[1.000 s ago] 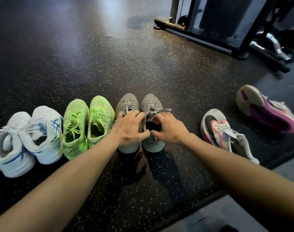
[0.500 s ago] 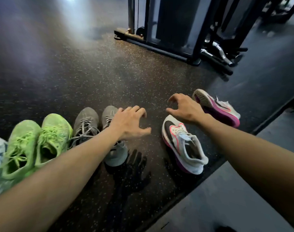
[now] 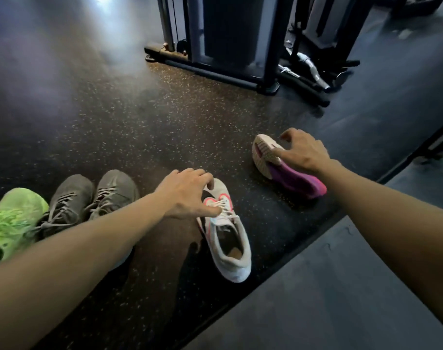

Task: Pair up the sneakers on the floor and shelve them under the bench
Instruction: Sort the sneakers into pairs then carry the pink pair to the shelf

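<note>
A white sneaker with pink trim [image 3: 228, 246] stands upright on the dark speckled floor [image 3: 149, 127], its toe pointing away from me. My left hand [image 3: 187, 193] lies over its toe, thumb on the laces and fingers curled round the front. Its mate [image 3: 288, 178] lies tipped on its side to the right, purple sole showing. My right hand [image 3: 301, 152] grips the forefoot of that one, thumb on the sole. A grey pair [image 3: 94, 198] stands side by side at the left, with a neon green sneaker [image 3: 15, 215] beside it at the frame's edge.
A black gym machine frame [image 3: 228, 49] stands on the floor at the back, with metal bar attachments [image 3: 311, 69] lying at its right. A smoother grey floor section [image 3: 341, 286] begins at the lower right, past a dark edge strip.
Both hands left the grey pair and moved right. The left hand has come down on the upright white-pink sneaker, the right on the tipped one. My view has swung right.
</note>
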Demonstrator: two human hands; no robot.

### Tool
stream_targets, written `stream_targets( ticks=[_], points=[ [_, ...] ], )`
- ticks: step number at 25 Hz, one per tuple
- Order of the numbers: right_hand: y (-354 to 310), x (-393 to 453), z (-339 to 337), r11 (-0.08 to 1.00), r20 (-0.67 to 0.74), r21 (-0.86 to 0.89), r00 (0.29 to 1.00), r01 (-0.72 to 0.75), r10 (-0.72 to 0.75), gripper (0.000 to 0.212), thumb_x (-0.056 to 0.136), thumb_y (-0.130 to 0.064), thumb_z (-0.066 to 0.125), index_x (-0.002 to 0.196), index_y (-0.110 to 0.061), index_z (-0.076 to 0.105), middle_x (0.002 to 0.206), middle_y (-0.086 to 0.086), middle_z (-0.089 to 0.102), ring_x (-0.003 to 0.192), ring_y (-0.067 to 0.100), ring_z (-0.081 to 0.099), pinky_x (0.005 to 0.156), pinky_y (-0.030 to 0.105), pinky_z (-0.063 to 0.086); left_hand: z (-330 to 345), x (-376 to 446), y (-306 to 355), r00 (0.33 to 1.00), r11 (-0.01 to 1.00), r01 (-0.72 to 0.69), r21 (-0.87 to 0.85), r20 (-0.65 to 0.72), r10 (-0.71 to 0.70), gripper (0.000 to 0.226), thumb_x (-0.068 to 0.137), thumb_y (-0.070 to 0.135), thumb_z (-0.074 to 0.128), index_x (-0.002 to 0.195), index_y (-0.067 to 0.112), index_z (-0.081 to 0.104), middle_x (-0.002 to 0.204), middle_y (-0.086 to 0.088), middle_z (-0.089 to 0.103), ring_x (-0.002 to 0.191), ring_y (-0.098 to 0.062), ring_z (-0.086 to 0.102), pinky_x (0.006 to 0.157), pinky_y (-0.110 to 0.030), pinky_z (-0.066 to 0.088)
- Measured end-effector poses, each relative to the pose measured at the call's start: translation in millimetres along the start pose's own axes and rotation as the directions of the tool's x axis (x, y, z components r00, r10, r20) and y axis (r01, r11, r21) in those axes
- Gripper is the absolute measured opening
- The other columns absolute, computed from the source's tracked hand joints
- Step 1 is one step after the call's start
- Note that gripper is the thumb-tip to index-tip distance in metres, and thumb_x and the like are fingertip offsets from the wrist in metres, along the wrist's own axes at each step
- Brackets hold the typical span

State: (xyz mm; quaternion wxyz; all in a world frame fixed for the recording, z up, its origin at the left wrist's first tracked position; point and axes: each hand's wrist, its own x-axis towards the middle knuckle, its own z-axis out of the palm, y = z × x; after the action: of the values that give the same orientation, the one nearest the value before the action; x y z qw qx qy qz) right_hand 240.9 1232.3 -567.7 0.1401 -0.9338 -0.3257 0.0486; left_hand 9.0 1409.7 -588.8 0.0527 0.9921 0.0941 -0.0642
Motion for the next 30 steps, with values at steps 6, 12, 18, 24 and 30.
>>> stream_targets(
  ticks=[6,12,18,24,30],
  points=[
    [83.1,26.1,4.3,0.99,0.078,0.016,0.987,-0.142,0.14,0.067,0.082,-0.059,0.053,0.135,-0.018,0.044,0.138,0.01,0.051,0.122,0.033,0.05,0.103,0.05,0.037,25.1,14.9,60.1,0.995,0.999,-0.017,0.043,0.101,0.013,0.057,0.067,0.084,0.047,0.087,0.031,0.051,0.091,0.016,0.051,0.09,-0.012,0.054,0.077,-0.034,0.04],
    [133.5,35.9,38.2,0.964,0.267,0.096,0.939,-0.249,0.216,0.077,0.078,-0.063,0.05,0.139,-0.016,0.041,0.139,0.013,0.05,0.123,0.035,0.05,0.104,0.05,0.039,51.7,5.7,86.3,0.98,0.987,-0.114,0.117,0.175,0.092,0.077,0.062,0.092,0.031,0.073,0.023,0.063,0.083,0.01,0.065,0.079,-0.014,0.057,0.083,-0.035,0.045],
    [147.9,39.5,62.6,0.902,0.346,0.277,0.91,-0.331,0.228,0.081,0.076,-0.058,0.059,0.138,-0.009,0.04,0.134,0.015,0.053,0.118,0.033,0.053,0.099,0.041,0.042,73.7,-8.7,97.7,0.936,0.969,-0.196,0.152,0.323,0.139,0.071,0.067,0.089,0.037,0.073,0.021,0.058,0.084,0.006,0.066,0.078,-0.016,0.052,0.085,-0.03,0.036],
    [158.9,46.8,68.8,0.918,0.349,0.22,0.905,-0.331,0.243,0.089,0.063,-0.07,0.068,0.125,-0.008,0.051,0.126,0.015,0.059,0.112,0.035,0.056,0.099,0.049,0.044,73.6,-12.6,96.7,0.909,0.941,-0.271,0.204,0.375,0.181,0.049,0.08,0.069,0.048,0.088,0.022,0.06,0.086,0.001,0.069,0.083,-0.022,0.062,0.092,-0.035,0.04],
    [154.2,42.4,65.8,0.914,0.336,0.199,0.901,-0.353,0.275,0.111,0.049,-0.076,0.073,0.131,-0.009,0.04,0.134,0.013,0.052,0.121,0.035,0.051,0.104,0.053,0.037,70.1,-15.7,92.0,0.911,0.941,-0.269,0.204,0.371,0.18,0.041,0.086,0.061,0.048,0.088,0.022,0.057,0.089,-0.004,0.068,0.086,-0.025,0.061,0.091,-0.037,0.041]
  ],
)
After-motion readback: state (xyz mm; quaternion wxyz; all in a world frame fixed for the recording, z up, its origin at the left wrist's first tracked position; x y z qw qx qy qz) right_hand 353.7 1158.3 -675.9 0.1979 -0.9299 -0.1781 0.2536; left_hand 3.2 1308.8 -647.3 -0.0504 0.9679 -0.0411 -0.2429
